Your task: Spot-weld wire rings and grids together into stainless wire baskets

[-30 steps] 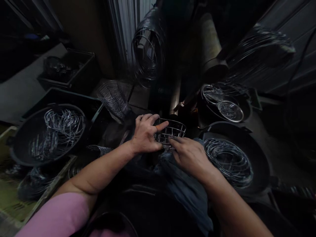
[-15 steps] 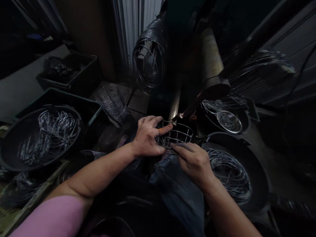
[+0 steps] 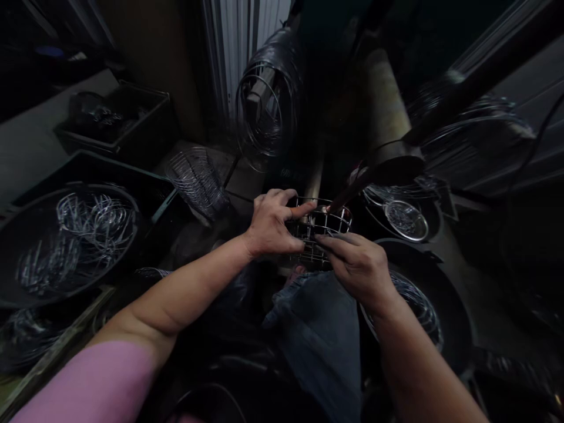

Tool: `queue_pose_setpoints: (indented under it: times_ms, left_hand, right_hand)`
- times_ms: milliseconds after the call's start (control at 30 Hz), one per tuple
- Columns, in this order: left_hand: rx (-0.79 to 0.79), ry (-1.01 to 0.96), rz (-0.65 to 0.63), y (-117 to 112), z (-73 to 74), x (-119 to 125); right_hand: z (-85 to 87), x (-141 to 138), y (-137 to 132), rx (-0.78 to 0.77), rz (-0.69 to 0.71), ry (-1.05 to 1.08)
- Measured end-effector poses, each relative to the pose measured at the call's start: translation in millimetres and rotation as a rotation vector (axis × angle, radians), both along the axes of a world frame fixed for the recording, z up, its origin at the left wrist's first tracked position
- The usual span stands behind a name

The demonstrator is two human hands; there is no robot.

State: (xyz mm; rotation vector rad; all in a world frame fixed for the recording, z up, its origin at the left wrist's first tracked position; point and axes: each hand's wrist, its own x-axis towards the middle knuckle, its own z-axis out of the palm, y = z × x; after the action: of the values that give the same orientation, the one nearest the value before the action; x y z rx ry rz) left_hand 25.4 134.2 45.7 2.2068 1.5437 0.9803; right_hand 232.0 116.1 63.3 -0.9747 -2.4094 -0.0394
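Observation:
A round wire basket (image 3: pixel 324 220) of thin metal rods is held in front of me, at the tip of a dark machine arm (image 3: pixel 352 188). My left hand (image 3: pixel 275 222) grips its left side, thumb below and fingers over the top, with an orange wrap on one finger. At the basket's near right side, my right hand (image 3: pixel 359 261) is closed, its fingertips pressed together against the wires. Whether those fingertips pinch a separate small piece is too dark to make out. Behind the basket stands a metal post (image 3: pixel 314 187).
At left, a dark basin (image 3: pixel 13 270) holds bent wire pieces. Stacked wire baskets (image 3: pixel 198 179) stand beyond my left hand. A coil of wire (image 3: pixel 268 111) hangs at the back. Another basin (image 3: pixel 453 305) with wire rings sits at right, near a small round dish (image 3: pixel 408 220).
The basket has tipped and risen slightly at the machine tip, showing more of its wire side. Both hands have moved up and a little to the right with it.

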Motion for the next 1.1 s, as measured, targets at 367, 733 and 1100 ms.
queue_pose_setpoints:
  times_ms: [367,733,1100]
  left_hand:
    - [-0.099,-0.013,0.023,16.1,3.7,0.3]
    - [-0.139,-0.045,0.026,35.5,6.5,0.5]
    - [-0.198,-0.074,0.064,51.2,9.9,-5.7]
  right_hand:
    - [-0.4,-3.0,14.0,0.045,-0.041,0.031]
    - [10.8,5.8,2.7,-0.266,-0.145,0.416]
    - [-25.4,12.7,-46.6,-0.597,-0.033,0.364]
